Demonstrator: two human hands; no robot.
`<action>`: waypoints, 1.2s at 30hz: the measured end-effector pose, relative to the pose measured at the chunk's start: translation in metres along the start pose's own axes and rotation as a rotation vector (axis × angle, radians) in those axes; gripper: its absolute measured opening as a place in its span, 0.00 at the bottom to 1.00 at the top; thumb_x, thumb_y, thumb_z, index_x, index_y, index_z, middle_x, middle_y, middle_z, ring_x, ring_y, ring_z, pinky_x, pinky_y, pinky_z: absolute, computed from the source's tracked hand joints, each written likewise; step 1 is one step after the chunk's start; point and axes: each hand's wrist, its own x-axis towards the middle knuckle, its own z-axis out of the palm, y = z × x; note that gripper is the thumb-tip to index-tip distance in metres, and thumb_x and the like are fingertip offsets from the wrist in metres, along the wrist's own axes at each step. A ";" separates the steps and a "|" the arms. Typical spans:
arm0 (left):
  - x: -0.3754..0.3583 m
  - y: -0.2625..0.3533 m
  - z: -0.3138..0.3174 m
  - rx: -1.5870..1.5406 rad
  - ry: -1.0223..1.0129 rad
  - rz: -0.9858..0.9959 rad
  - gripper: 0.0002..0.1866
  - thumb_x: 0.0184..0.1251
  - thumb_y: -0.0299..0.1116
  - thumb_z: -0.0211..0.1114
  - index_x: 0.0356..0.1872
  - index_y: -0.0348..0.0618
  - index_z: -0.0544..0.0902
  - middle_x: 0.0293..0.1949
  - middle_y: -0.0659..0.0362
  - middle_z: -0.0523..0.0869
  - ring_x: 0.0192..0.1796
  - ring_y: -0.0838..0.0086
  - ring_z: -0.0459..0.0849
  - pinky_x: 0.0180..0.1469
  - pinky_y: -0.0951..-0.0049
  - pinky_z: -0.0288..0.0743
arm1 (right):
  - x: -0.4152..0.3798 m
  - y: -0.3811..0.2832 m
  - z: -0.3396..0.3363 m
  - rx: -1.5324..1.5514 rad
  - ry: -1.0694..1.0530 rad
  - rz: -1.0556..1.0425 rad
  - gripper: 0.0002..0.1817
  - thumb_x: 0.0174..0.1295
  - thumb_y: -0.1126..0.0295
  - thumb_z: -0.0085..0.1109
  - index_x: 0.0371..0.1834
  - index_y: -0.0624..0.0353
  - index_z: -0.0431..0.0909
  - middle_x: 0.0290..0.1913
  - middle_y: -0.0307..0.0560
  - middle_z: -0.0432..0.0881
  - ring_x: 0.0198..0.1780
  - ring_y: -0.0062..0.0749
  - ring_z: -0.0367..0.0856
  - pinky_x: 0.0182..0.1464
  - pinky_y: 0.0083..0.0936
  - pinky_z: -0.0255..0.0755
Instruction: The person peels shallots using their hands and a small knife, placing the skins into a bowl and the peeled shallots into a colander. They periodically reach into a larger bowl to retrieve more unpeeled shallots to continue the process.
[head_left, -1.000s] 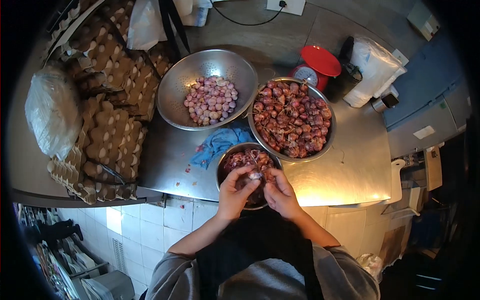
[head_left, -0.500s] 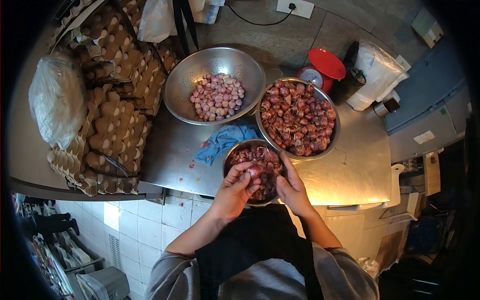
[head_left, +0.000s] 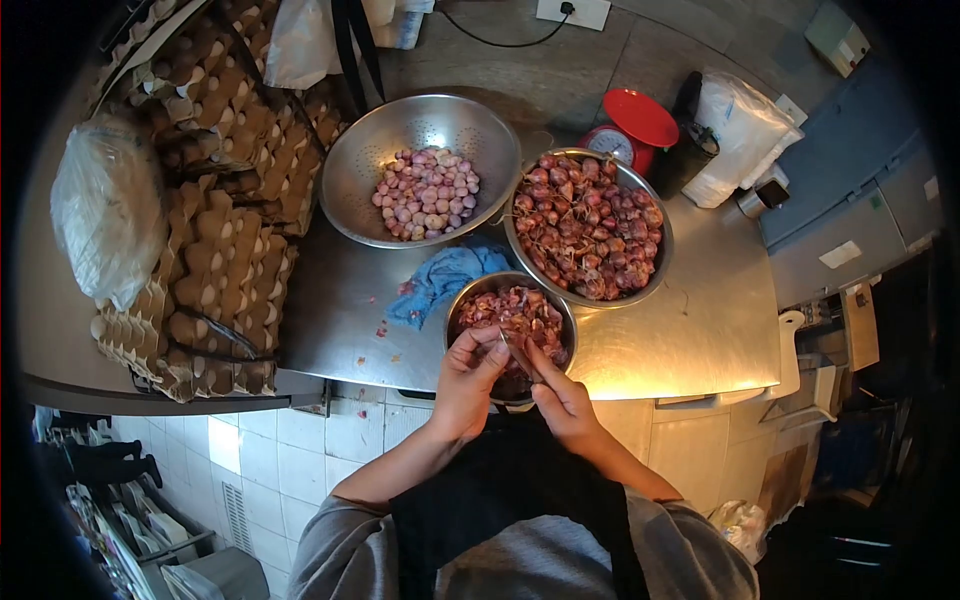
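Note:
Over the small steel bowl [head_left: 568,318], which holds loose shallot skins [head_left: 513,306], both my hands are brought together. My left hand [head_left: 466,385] is closed, pinching a shallot mostly hidden by the fingers. My right hand [head_left: 570,408] is closed beside it, its fingertips right at the left ones. A narrow reddish-brown piece [head_left: 521,358] shows between the two hands; I cannot tell whether it is peel or a small blade. Unpeeled shallots [head_left: 590,230] fill a larger steel bowl [head_left: 660,277] just beyond. Peeled shallots [head_left: 427,194] lie in a steel colander [head_left: 345,160].
A blue cloth [head_left: 440,283] lies left of the small bowl on the steel table [head_left: 690,345]. Stacked egg trays [head_left: 215,270] and a plastic bag [head_left: 110,210] stand at left. A red scale [head_left: 640,118] and white bags [head_left: 735,130] are at the back right.
My right hand has moved left from the small bowl's right rim to meet my left hand. The shallot that showed in my left fingers is now mostly hidden. The view has shifted slightly.

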 end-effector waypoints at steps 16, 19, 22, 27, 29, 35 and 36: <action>-0.002 -0.012 0.001 0.259 -0.031 0.112 0.15 0.62 0.23 0.59 0.50 0.38 0.73 0.43 0.61 0.77 0.46 0.81 0.74 0.52 0.80 0.68 | 0.017 0.004 0.007 0.720 0.076 0.235 0.14 0.66 0.69 0.45 0.53 0.55 0.58 0.31 0.34 0.66 0.22 0.12 0.59 0.22 0.10 0.54; 0.003 -0.011 0.001 0.223 -0.011 0.033 0.17 0.63 0.25 0.58 0.53 0.37 0.72 0.44 0.61 0.76 0.47 0.81 0.74 0.53 0.80 0.67 | 0.020 0.005 0.007 0.716 0.092 0.257 0.13 0.66 0.69 0.44 0.52 0.55 0.58 0.28 0.33 0.64 0.21 0.11 0.57 0.21 0.10 0.52; 0.006 -0.018 -0.005 0.401 -0.039 0.131 0.18 0.63 0.26 0.58 0.54 0.38 0.71 0.45 0.61 0.76 0.47 0.81 0.73 0.53 0.80 0.66 | 0.021 0.005 0.004 0.657 0.083 0.239 0.13 0.66 0.68 0.44 0.52 0.54 0.58 0.27 0.32 0.63 0.21 0.12 0.58 0.21 0.11 0.53; 0.006 -0.009 -0.001 0.382 -0.082 0.097 0.21 0.62 0.24 0.58 0.57 0.41 0.68 0.45 0.60 0.76 0.47 0.80 0.73 0.52 0.81 0.66 | 0.022 0.007 -0.001 0.633 0.097 0.270 0.13 0.66 0.67 0.45 0.52 0.54 0.58 0.27 0.33 0.63 0.21 0.13 0.58 0.21 0.11 0.54; 0.004 -0.003 0.002 0.341 -0.107 0.063 0.23 0.61 0.23 0.58 0.58 0.42 0.67 0.46 0.60 0.76 0.47 0.80 0.73 0.51 0.81 0.67 | 0.024 0.010 -0.009 0.638 0.123 0.309 0.13 0.67 0.67 0.44 0.52 0.54 0.59 0.27 0.33 0.63 0.22 0.13 0.58 0.22 0.10 0.54; -0.001 0.007 0.011 0.119 -0.083 -0.049 0.20 0.63 0.25 0.56 0.57 0.44 0.68 0.45 0.60 0.77 0.48 0.78 0.75 0.48 0.80 0.68 | 0.028 -0.006 -0.024 0.518 0.041 0.368 0.26 0.67 0.67 0.44 0.67 0.48 0.50 0.26 0.31 0.62 0.21 0.12 0.57 0.21 0.10 0.53; 0.001 0.006 0.008 0.096 -0.100 -0.076 0.19 0.63 0.26 0.56 0.56 0.44 0.69 0.45 0.61 0.77 0.48 0.77 0.75 0.48 0.79 0.69 | 0.029 -0.011 -0.025 0.508 0.030 0.363 0.28 0.67 0.66 0.44 0.69 0.47 0.47 0.25 0.31 0.61 0.21 0.12 0.56 0.21 0.10 0.53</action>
